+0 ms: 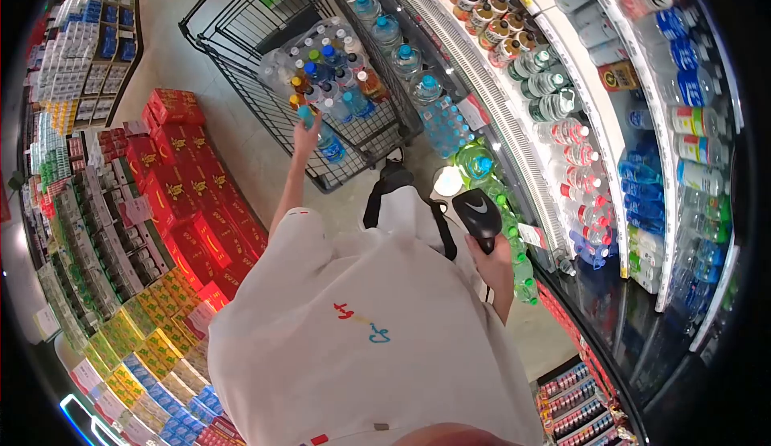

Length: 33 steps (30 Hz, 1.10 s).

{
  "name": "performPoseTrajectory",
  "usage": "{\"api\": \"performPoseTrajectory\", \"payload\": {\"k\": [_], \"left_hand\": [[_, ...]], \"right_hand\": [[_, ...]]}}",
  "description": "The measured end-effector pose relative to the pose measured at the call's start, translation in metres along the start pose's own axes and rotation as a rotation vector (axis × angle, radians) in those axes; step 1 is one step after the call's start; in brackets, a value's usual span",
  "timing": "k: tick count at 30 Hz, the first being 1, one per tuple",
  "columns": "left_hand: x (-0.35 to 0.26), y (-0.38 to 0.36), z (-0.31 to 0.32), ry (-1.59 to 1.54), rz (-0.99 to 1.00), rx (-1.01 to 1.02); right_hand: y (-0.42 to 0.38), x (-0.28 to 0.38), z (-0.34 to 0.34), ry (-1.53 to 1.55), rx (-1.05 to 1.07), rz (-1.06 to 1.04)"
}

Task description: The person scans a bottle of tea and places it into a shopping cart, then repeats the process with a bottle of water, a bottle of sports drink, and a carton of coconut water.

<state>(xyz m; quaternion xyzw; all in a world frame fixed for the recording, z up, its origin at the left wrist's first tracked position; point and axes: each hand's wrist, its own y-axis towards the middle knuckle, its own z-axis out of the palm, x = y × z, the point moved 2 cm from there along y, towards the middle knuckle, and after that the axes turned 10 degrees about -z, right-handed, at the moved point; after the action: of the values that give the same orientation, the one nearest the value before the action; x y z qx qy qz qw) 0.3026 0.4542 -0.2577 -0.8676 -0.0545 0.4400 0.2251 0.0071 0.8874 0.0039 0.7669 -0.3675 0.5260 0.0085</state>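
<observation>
My left hand (303,137) reaches over the near left rim of a black wire shopping cart (241,80). Its fingers are closed around a bottle with a teal cap (305,113); most of that bottle is hidden. A clear water bottle with a blue label (331,147) stands just to the right of this hand, inside the cart. Many more drink bottles with white, blue, green and orange caps crowd the cart. On the right side, my right hand (491,263) grips the handle of a black handheld barcode scanner (479,214), its head pointing up and away from me.
A curved refrigerated shelf (554,68) of bottled drinks runs along the right. Large water jugs (405,60) and green bottles (522,269) line the floor at its base. Stacked red boxes (181,181) and yellow cartons (128,325) stand on the left.
</observation>
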Motion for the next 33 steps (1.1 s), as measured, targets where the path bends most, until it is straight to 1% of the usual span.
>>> {"api": "performPoseTrajectory", "payload": {"k": [1,2,3,5,6,7,8,9,10,12,13,14,15,16,18,19,20,22,23,24,25,26,28,29,30,32,33], "left_hand": [[0.014,0.003,0.006,0.007,0.020,-0.108],[0.027,0.007,0.012,0.014,0.042,-0.215],[0.042,0.015,0.018,0.014,0.034,-0.205],[0.073,0.033,0.030,-0.006,-0.323,-0.176],[0.077,0.036,0.036,-0.002,-0.329,-0.164],[0.081,0.037,0.044,-0.116,-0.400,-0.225],[0.085,0.039,0.049,-0.228,-0.473,-0.286],[0.116,0.057,0.058,-0.278,-0.454,-0.280],[0.119,0.064,0.059,-0.269,-0.462,-0.264],[0.122,0.076,0.066,-0.218,-0.459,-0.280],[0.122,0.082,0.066,-0.210,-0.464,-0.262],[0.123,0.090,0.064,-0.198,-0.568,-0.237],[0.124,0.098,0.062,-0.184,-0.669,-0.211],[0.131,0.109,0.061,-0.175,-0.663,-0.191],[0.144,0.129,0.059,0.011,-0.695,-0.170],[0.142,0.131,0.059,-0.145,-0.636,-0.135],[0.139,0.133,0.059,-0.138,-0.619,-0.112],[0.123,0.136,0.060,-0.174,-0.602,-0.074],[0.125,0.139,0.059,-0.219,-0.580,-0.043],[0.129,0.144,0.057,-0.262,-0.557,-0.007],[0.130,0.150,0.053,-0.169,-0.558,0.029],[0.128,0.152,0.051,-0.074,-0.554,0.062],[0.098,0.129,0.045,-0.277,-0.534,0.232],[0.103,0.132,0.042,-0.173,-0.619,0.315],[0.116,0.139,0.045,-0.062,-0.703,0.390],[0.124,0.130,0.063,0.087,-0.606,0.377],[0.115,0.114,0.069,0.125,-0.631,0.368]], "right_hand": [[0.006,0.019,0.004,-0.034,-0.067,-0.064],[0.013,0.024,0.009,-0.040,-0.066,-0.054],[0.016,0.026,0.012,-0.019,-0.045,-0.008],[0.025,0.040,0.020,-0.001,-0.030,0.048],[0.028,0.054,0.021,0.001,0.005,0.160],[0.031,0.062,0.025,0.005,0.037,0.273],[0.032,0.062,0.030,0.002,0.033,0.288],[0.034,0.060,0.034,-0.029,0.022,0.249],[0.035,0.061,0.038,-0.060,0.010,0.213],[0.037,0.068,0.045,-0.044,-0.022,0.233],[0.037,0.072,0.047,-0.022,-0.047,0.236],[0.038,0.075,0.048,-0.024,-0.058,0.250],[0.039,0.077,0.049,-0.012,-0.031,0.336],[0.040,0.078,0.050,0.003,-0.010,0.421],[0.042,0.080,0.052,0.002,-0.035,0.432],[0.042,0.081,0.053,-0.004,-0.039,0.433],[0.042,0.084,0.052,0.004,-0.067,0.440],[0.044,0.091,0.049,0.016,-0.065,0.376],[0.043,0.093,0.047,0.029,-0.107,0.384],[0.043,0.094,0.046,0.002,-0.090,0.396],[0.041,0.094,0.044,-0.022,-0.076,0.412],[0.039,0.093,0.043,-0.005,-0.127,0.426],[0.033,0.089,0.041,0.034,-0.196,0.255],[0.027,0.073,0.045,0.048,-0.238,0.192],[0.021,0.071,0.041,0.059,-0.289,0.210],[0.018,0.069,0.037,0.002,-0.249,0.271],[0.015,0.063,0.036,0.061,-0.307,0.206]]}}
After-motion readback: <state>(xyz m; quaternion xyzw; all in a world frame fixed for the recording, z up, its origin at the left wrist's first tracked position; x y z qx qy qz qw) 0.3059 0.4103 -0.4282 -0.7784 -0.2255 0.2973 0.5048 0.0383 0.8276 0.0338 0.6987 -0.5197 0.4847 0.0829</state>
